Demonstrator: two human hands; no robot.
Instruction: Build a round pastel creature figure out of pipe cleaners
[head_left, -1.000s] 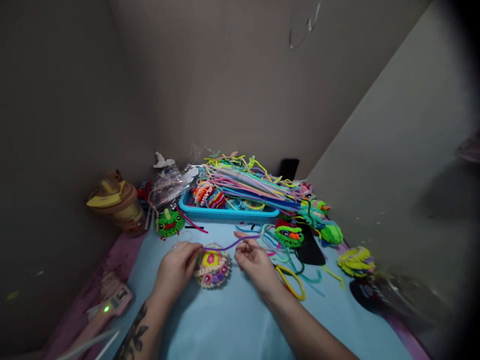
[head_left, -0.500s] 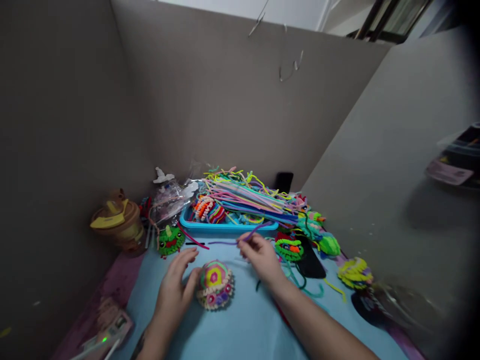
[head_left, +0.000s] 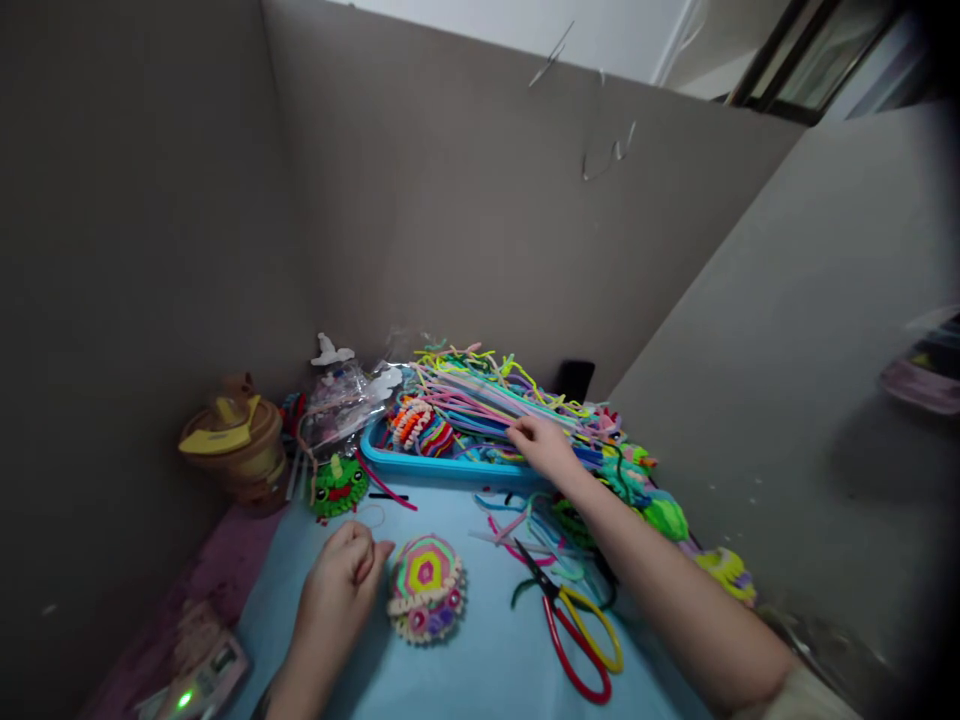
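Note:
My left hand (head_left: 337, 590) is curled into a fist with the thumb sticking out, just left of a round ornament (head_left: 425, 590) made of coloured pipe cleaners. A thin pale strand (head_left: 373, 512) curves above that fist; I cannot see whether it is held. Over the blue tray (head_left: 450, 470), my right hand (head_left: 541, 445) has its fingers pinched at the pipe cleaners (head_left: 480, 395) heaped there. What lies between its fingertips is hidden. Scissors (head_left: 574, 620) with one red and one yellow handle lie below the right forearm, beside loose pipe cleaner pieces (head_left: 517, 540).
A green frog-like piece (head_left: 341, 488) sits left of the tray. More fuzzy pieces (head_left: 664, 515) line the right side. A brown pot (head_left: 236, 450) and clear plastic wrapping (head_left: 345, 400) stand at the back left. Grey panels (head_left: 450, 200) enclose the table.
My right hand has moved up to the tray, and the purple pipe cleaner no longer shows in it. My left fingers have curled in. The scissors have come into view.

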